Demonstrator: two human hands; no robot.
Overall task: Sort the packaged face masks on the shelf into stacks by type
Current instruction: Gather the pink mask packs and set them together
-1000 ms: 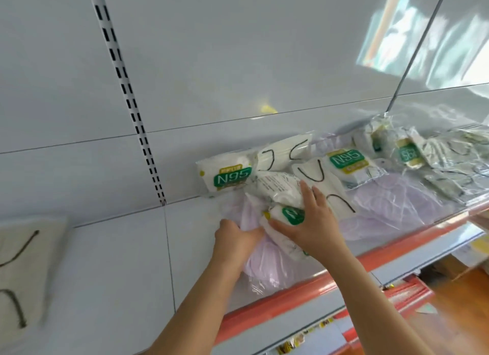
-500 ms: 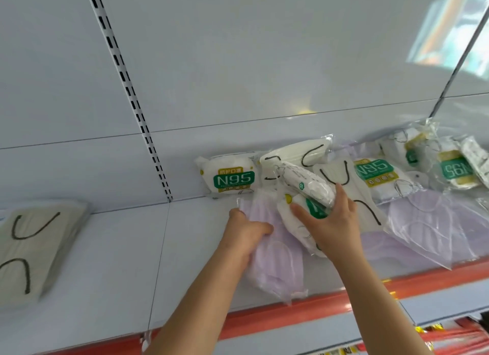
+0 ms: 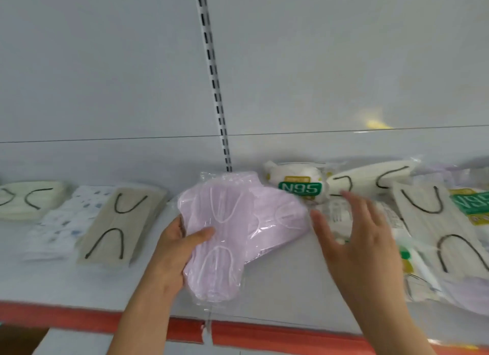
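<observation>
My left hand (image 3: 176, 246) grips a bundle of purple face masks (image 3: 225, 230) in clear wrap, held fanned out above the white shelf (image 3: 285, 272). My right hand (image 3: 354, 238) hovers open just right of the bundle, fingers spread, holding nothing. Behind it lies a white N95 pack (image 3: 299, 186) with a green label, and a white mask pack with black loops (image 3: 370, 180). At the left sit sorted stacks: a cream mask stack (image 3: 29, 200), a patterned white stack (image 3: 66, 219) and a beige stack with black loops (image 3: 119, 219).
More mixed packs crowd the right: a beige pack with black loops (image 3: 434, 227), another N95 pack (image 3: 473, 204) and purple masks (image 3: 465, 293). A slotted upright (image 3: 214, 82) runs down the back wall. A red strip (image 3: 264, 333) edges the shelf front.
My left hand pulled the purple masks out of the pile and lifted them leftward. My right hand let go of the N95 packs and opened. The view swung left, revealing the sorted stacks.
</observation>
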